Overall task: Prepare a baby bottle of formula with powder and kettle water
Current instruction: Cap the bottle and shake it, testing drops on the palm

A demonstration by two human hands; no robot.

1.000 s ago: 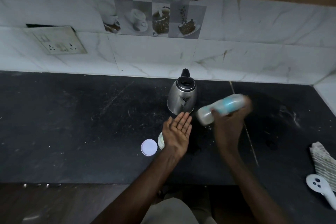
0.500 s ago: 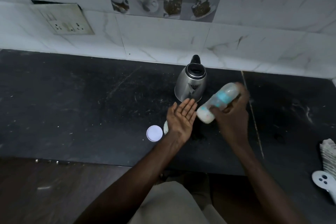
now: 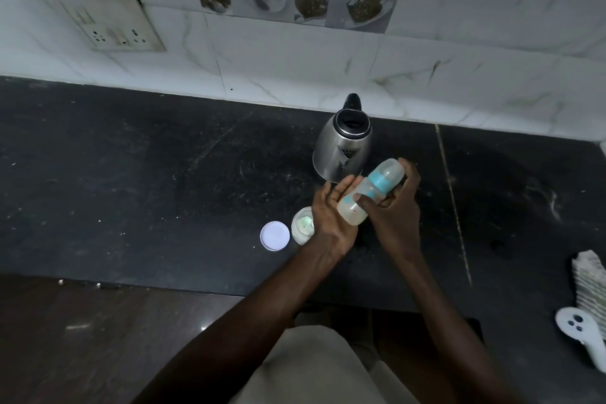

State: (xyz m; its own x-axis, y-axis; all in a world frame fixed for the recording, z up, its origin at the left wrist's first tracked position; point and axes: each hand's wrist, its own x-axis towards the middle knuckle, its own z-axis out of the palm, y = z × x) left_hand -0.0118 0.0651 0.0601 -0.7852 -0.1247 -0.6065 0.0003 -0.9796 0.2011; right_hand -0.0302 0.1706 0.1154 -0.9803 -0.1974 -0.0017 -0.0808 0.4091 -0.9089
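My right hand point(image 3: 395, 210) grips a capped baby bottle point(image 3: 372, 195) with a blue collar, tilted so its cap points up and right. The bottle's base rests against the palm of my left hand point(image 3: 331, 210), whose fingers are spread and flat. A steel kettle point(image 3: 344, 144) with a black lid stands just behind both hands. Left of my left wrist sits an uncovered white powder jar point(image 3: 301, 225), partly hidden by the hand, and its round white lid point(image 3: 274, 235) lies flat beside it on the black counter point(image 3: 147, 180).
A striped cloth point(image 3: 590, 285) and a white controller-like device point(image 3: 582, 334) lie at the right counter edge. A wall socket panel point(image 3: 111, 23) is set in the marble backsplash at upper left. The counter's front edge runs below my forearms.
My right hand brought the bottle down and left until its base met my left palm. The camera tilted downward, so the counter sits lower in view.
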